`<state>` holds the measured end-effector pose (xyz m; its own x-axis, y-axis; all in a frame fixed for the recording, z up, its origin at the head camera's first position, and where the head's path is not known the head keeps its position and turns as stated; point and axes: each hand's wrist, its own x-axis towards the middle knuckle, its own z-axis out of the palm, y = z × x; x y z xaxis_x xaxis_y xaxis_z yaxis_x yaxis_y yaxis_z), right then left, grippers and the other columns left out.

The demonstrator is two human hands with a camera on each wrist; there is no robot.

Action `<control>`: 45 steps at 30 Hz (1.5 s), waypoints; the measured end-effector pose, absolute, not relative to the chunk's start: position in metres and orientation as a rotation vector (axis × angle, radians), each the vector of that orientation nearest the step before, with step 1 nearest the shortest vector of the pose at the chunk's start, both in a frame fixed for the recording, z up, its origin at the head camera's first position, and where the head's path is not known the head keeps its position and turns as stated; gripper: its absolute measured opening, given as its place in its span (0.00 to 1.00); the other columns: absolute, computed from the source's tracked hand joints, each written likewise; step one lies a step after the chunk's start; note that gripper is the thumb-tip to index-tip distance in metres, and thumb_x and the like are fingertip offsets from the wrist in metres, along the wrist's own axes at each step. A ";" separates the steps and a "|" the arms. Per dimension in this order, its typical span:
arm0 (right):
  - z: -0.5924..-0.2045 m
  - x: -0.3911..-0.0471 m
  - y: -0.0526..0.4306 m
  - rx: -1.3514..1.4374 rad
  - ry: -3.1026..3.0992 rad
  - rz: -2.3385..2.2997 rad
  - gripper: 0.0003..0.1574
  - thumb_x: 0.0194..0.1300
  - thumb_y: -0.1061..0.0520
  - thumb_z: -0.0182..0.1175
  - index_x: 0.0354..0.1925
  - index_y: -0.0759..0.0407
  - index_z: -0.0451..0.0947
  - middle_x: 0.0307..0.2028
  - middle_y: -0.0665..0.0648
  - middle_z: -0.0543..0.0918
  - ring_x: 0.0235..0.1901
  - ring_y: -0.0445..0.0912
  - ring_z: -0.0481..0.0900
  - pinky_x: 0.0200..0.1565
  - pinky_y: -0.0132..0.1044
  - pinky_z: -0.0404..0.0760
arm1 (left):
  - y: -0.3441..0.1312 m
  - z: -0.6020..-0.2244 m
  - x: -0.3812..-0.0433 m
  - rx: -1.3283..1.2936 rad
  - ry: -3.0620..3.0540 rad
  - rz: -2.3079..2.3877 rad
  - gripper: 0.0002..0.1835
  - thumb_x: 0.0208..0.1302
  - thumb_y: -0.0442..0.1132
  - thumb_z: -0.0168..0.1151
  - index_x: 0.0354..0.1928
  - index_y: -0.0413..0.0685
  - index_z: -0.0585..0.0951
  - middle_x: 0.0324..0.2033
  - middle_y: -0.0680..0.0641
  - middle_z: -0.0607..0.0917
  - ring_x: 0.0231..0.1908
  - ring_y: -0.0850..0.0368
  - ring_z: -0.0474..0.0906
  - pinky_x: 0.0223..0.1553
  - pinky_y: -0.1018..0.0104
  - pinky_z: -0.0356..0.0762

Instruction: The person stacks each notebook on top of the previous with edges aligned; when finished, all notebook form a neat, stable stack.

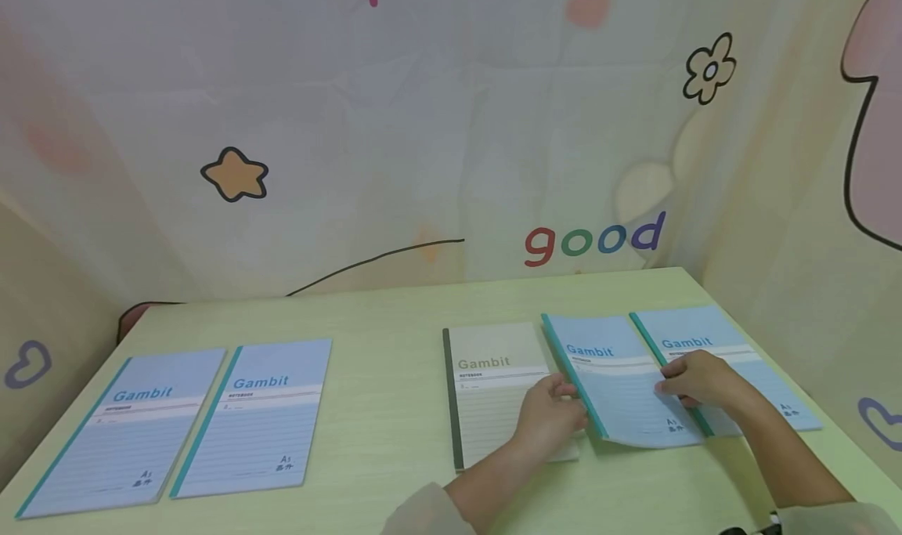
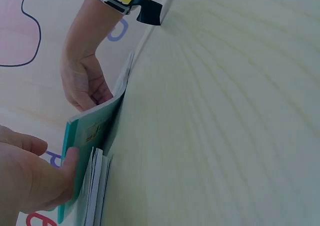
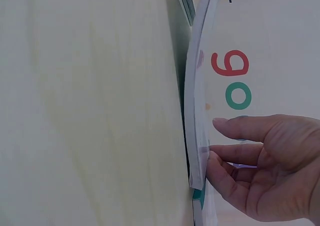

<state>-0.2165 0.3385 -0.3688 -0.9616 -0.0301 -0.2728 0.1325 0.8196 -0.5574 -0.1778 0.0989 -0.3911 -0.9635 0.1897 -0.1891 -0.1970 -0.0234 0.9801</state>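
Note:
A blue notebook [image 1: 611, 378] with a teal spine is bowed and partly raised off the table, between both hands. At its spine edge, my left hand [image 1: 551, 413] holds it; the left wrist view shows the thumb [image 2: 70, 171] against the teal side. My right hand [image 1: 705, 378] holds the opposite edge with bent fingers, their tips [image 3: 212, 158] touching it. Just left lies a grey notebook [image 1: 493, 425] with a dark spine, its right part beneath my left hand. Another blue notebook [image 1: 757, 370] lies to the right, partly hidden by my right hand and forearm.
Two more blue notebooks, one at far left [image 1: 130, 433] and one beside it [image 1: 257, 417], lie flat on the pale table [image 1: 380, 394]. A printed curtain [image 1: 395, 128] hangs behind the table and along its sides.

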 end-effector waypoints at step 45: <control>-0.370 -0.216 0.332 0.088 2.728 -0.892 0.21 0.66 0.63 0.47 0.50 0.82 0.69 0.37 0.68 0.78 0.34 0.50 0.78 0.32 0.40 0.81 | 0.126 -0.383 -0.170 0.192 1.962 2.184 0.32 0.47 0.18 0.55 0.58 0.42 0.68 0.38 0.53 0.71 0.37 0.60 0.73 0.31 0.67 0.78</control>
<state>-0.2162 0.3324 -0.3701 -0.9619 -0.0256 -0.2723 0.1403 0.8085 -0.5716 -0.1697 0.1256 -0.3833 -0.9717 0.2335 -0.0363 -0.0611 -0.0998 0.9931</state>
